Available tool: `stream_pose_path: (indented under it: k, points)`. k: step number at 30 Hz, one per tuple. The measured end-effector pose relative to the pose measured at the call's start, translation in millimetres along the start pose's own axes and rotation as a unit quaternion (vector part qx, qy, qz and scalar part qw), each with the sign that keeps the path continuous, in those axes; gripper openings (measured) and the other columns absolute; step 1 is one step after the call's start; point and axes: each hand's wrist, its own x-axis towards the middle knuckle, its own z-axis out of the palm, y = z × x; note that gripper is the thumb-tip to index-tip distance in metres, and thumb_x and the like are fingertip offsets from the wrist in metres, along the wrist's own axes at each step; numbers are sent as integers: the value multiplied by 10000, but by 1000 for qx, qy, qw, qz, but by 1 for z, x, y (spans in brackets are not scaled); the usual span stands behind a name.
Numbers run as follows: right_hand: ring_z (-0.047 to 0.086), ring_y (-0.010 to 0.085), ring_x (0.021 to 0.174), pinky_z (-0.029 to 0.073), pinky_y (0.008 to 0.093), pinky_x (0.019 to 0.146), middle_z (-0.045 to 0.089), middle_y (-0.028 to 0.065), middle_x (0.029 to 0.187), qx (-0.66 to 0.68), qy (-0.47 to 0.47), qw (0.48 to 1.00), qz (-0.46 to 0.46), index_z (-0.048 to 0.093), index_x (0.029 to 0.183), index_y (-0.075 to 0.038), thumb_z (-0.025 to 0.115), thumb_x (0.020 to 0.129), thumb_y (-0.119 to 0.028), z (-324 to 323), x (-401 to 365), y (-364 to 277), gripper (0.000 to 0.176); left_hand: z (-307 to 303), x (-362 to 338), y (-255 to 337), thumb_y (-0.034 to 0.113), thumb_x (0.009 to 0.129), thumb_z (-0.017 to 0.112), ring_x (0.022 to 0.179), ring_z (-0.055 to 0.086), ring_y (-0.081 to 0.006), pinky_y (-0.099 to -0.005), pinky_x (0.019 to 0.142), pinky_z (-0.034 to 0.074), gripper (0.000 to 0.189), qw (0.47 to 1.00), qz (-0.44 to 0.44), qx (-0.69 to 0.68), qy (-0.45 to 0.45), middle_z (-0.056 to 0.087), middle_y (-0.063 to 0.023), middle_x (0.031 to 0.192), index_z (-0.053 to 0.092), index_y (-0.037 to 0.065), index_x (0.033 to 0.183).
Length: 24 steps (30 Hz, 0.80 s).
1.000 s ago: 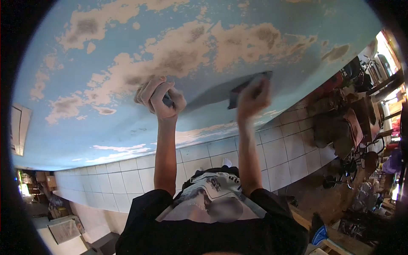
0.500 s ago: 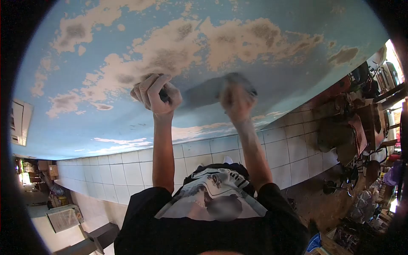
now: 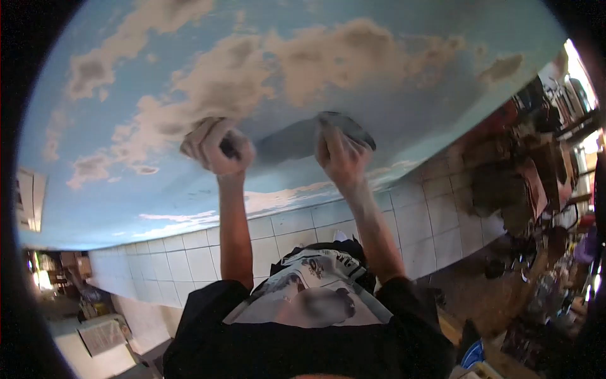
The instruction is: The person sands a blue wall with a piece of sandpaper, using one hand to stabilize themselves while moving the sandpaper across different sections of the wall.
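Note:
A blue wall [image 3: 284,120] with bare whitish patches and grey smudges fills the upper view. My left hand [image 3: 216,146], dusty and curled, rests against it beside a large patch; something dark shows within its fingers, too unclear to name. To its right, my right hand [image 3: 341,151] is closed on a dark, flat pad [image 3: 355,128] held against the wall. The pad's far edge sticks out beyond the fingers. A shadow stretches over the wall between the hands.
White tiles [image 3: 290,222] run along the lower wall. Cluttered items and a brownish chair-like object [image 3: 548,183] stand at the right. At the lower left is a pale piece of furniture [image 3: 95,354]; a white-framed panel [image 3: 30,199] is at the far left.
Both hands appear slightly further left in the view, and the wall has shifted a little with the camera. The right hand and its pad look less blurred.

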Motion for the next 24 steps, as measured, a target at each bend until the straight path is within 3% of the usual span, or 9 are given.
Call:
stream_pose_path:
  k: [1, 3, 4, 6, 11, 13, 16, 20, 24]
  points:
    - [644, 254, 681, 492, 356, 571, 638, 117, 775, -74, 53, 993, -78, 612, 977, -44, 606, 807, -175, 12, -16, 29, 215, 1, 1, 1, 91, 709, 501, 767, 499, -166, -317, 734, 306, 163, 1000, -5, -12, 29, 580, -23, 829, 597, 114, 838]
    - [584, 254, 523, 454, 291, 475, 610, 113, 687, 64, 66, 995, 45, 612, 893, -34, 558, 845, -149, -18, 24, 29, 136, 3, 3, -1, 62, 701, 494, 735, 515, -163, -308, 730, 300, 174, 998, -12, -23, 64, 591, -17, 807, 601, 119, 826]
    - [512, 250, 471, 432, 311, 463, 569, 97, 641, 47, 105, 967, 228, 562, 775, -33, 498, 878, -116, -31, 38, 37, 146, 4, 5, 0, 62, 701, 494, 735, 515, -163, -308, 730, 300, 174, 997, -9, -23, 70, 591, -17, 807, 601, 119, 826]
    - [472, 211, 479, 434, 326, 495, 518, 67, 601, 18, 165, 934, 317, 488, 687, -46, 457, 886, -58, -28, 48, 48, 202, 2, 6, 4, 75, 726, 496, 747, 522, -169, -311, 744, 303, 157, 998, -2, -7, 60, 597, -25, 812, 602, 111, 836]
    - [395, 165, 440, 364, 285, 555, 474, 45, 537, 30, 68, 996, -54, 508, 737, -67, 604, 786, -164, 0, 10, 7, 145, 1, 4, 3, 74, 736, 490, 743, 520, -171, -316, 739, 303, 148, 998, -11, -12, 60, 602, -27, 817, 598, 104, 833]
    - [384, 146, 433, 356, 283, 509, 455, 38, 525, -72, 118, 989, -51, 495, 709, -65, 570, 840, -174, -6, 12, 63, 186, 4, 3, -1, 59, 718, 490, 743, 515, -171, -321, 728, 298, 153, 997, -6, -7, 70, 604, -32, 820, 594, 95, 823]
    - [538, 140, 617, 445, 321, 569, 585, 93, 671, 54, 159, 913, 373, 522, 727, 26, 428, 935, -185, -61, 66, 117, 311, -1, -1, -1, 157, 812, 510, 827, 494, -212, -349, 749, 341, 145, 999, -7, 28, 28, 566, -75, 856, 583, 49, 876]
    - [413, 153, 474, 352, 291, 452, 498, 80, 592, 16, 219, 966, 136, 542, 802, -45, 515, 872, -134, -15, 40, 45, 117, 5, 6, 2, 55, 712, 489, 738, 501, -168, -324, 725, 290, 146, 998, 0, 9, 66, 583, -33, 797, 585, 93, 814]
    - [533, 151, 479, 407, 290, 458, 559, 40, 622, 113, 43, 992, -25, 575, 831, -86, 622, 768, -89, 25, 3, -41, 79, 4, 4, 3, 75, 738, 497, 741, 503, -175, -326, 731, 292, 133, 998, -6, 13, 64, 577, -37, 801, 583, 85, 838]
